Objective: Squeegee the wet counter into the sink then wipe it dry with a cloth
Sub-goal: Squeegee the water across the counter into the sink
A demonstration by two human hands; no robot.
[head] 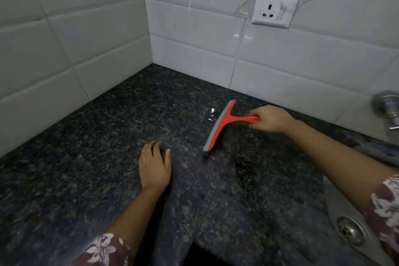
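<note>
Counter (75, 168) of dark speckled stone is closed in at the left and far sides by tiled walls meeting in a corner. Near its middle the left hand (154, 166) is laid flat, fingers relaxed, nothing held. Farther right a puddle (211, 114) lies just beside the blade of the orange squeegee (222, 127), whose handle is gripped by the curled right hand (269, 120). The blade is best set left of the puddle, pressed evenly, then drawn rightward to the sink (336, 205) at the near right. Open room is left there; the tap (388, 108) should be avoided.
</note>
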